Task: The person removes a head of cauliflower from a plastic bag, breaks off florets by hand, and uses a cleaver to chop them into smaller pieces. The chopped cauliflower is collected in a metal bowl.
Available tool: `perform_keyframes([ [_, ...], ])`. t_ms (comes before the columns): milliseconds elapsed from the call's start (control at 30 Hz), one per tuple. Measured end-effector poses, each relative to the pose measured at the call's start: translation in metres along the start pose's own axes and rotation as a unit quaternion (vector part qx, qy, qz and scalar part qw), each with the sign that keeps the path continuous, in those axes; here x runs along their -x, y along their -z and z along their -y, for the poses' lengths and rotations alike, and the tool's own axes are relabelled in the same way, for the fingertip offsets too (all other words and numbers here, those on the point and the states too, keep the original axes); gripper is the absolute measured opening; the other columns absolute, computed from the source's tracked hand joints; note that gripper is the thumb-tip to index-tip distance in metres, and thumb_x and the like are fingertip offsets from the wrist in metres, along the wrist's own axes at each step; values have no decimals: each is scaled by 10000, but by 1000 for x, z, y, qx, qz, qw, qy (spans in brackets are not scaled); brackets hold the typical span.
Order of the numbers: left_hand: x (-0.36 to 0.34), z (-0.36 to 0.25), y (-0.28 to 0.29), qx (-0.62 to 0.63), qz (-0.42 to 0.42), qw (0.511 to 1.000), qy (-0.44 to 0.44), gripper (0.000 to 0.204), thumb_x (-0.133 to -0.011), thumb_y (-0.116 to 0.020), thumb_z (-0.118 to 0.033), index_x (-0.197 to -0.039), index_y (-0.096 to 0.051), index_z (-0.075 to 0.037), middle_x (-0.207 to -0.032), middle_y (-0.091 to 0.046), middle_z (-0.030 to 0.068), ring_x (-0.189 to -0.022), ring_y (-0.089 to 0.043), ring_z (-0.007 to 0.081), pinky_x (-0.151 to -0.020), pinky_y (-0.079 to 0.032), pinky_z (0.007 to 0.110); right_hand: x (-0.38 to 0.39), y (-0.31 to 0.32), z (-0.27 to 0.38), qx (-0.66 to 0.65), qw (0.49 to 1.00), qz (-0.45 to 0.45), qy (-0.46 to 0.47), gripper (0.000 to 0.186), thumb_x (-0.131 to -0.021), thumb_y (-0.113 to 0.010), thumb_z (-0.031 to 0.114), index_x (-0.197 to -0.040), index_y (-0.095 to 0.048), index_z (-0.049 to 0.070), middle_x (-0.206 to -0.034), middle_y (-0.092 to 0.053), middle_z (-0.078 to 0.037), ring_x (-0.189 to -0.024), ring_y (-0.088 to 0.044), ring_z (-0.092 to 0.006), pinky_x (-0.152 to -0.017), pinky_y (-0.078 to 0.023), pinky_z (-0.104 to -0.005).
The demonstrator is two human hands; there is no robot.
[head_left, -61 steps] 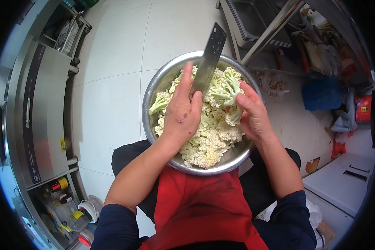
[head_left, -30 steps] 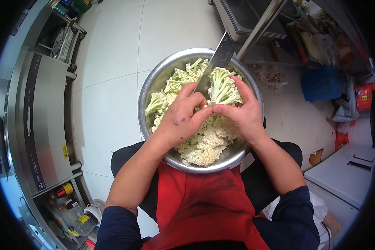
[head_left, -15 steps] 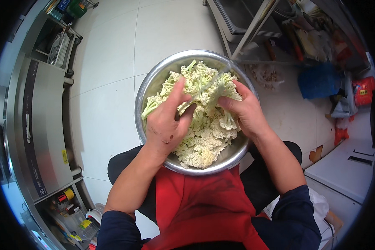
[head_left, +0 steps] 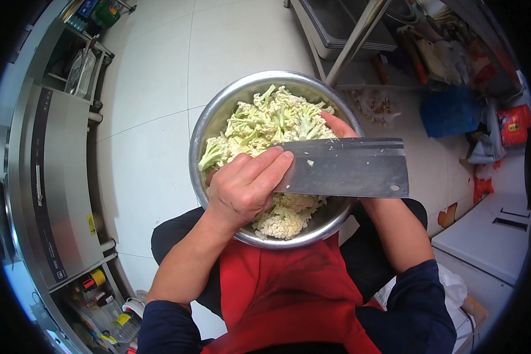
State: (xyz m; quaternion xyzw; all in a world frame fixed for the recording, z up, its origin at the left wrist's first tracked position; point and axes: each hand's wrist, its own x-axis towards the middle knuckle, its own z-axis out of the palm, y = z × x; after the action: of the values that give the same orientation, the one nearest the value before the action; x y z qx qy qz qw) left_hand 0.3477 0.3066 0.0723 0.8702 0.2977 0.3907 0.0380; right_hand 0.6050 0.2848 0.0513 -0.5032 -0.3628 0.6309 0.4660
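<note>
A wide steel bowl (head_left: 199, 138) rests on my lap, heaped with pale green-white cauliflower florets (head_left: 265, 121). In my left hand (head_left: 242, 187) is a cleaver (head_left: 348, 168), gripped by its left end. Its dark, broad blade lies flat across the bowl and reaches past the right rim, with small white crumbs stuck to it. My right hand (head_left: 340, 125) is at the bowl's right side, its visible fingers curled against cauliflower. The blade covers the palm and thumb, as well as part of the florets.
A steel cabinet (head_left: 71, 189) runs along the left, above a shelf with bottles (head_left: 124, 324). At the far right stands a metal rack (head_left: 360, 44), near a blue container (head_left: 451, 112) and a red package (head_left: 515, 127). A white appliance (head_left: 484, 239) stands at the right.
The cleaver has turned from a thin, blurred edge-on line to lying broadside over the bowl. My left fingers have closed on it, and my right hand is now largely covered by the blade.
</note>
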Motion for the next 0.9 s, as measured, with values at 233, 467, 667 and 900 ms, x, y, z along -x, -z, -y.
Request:
perform_keyframes([
  [233, -3, -2, 3, -57, 22, 998, -27, 359, -799, -785, -78, -1158, -800, -65, -1082, -800, 74, -645, -621, 177, -588, -538, 304, 0, -2, 5, -18, 1000, 17, -11, 687, -1073, -653, 239, -1643, -375, -26, -1569, -559, -167, -1409, -580, -222, -1187, -479, -348],
  [467, -1, -1, 2, -45, 30, 998, -20, 347, -811, -789, -86, -1157, -799, -69, -1078, -798, 59, -654, -622, 170, -593, -538, 300, -2, -5, 12, 0, 999, 22, -24, 684, -1065, -668, 240, -1631, -396, -29, -1556, -569, -175, -1399, -587, -222, -1176, -485, -355],
  [667, 0, -1, 3, -4, 38, 999, 3, 355, -810, -817, -61, -1164, -798, -72, -1077, -810, 76, -680, -655, 197, -607, -536, 300, 0, -4, 5, 96, 995, 14, -17, 721, -1070, -659, 228, -1673, -338, -1, -1637, -484, -187, -1452, -543, -241, -1213, -447, -372],
  [900, 1, -4, 0, -13, 37, 999, 14, 366, -798, -810, -32, -1163, -795, -60, -1101, -810, 96, -718, -684, 211, -627, -544, 316, 7, -2, 3, 51, 998, 38, -26, 716, -1091, -632, 278, -1684, -327, 16, -1565, -561, -153, -1386, -584, -201, -1175, -477, -352],
])
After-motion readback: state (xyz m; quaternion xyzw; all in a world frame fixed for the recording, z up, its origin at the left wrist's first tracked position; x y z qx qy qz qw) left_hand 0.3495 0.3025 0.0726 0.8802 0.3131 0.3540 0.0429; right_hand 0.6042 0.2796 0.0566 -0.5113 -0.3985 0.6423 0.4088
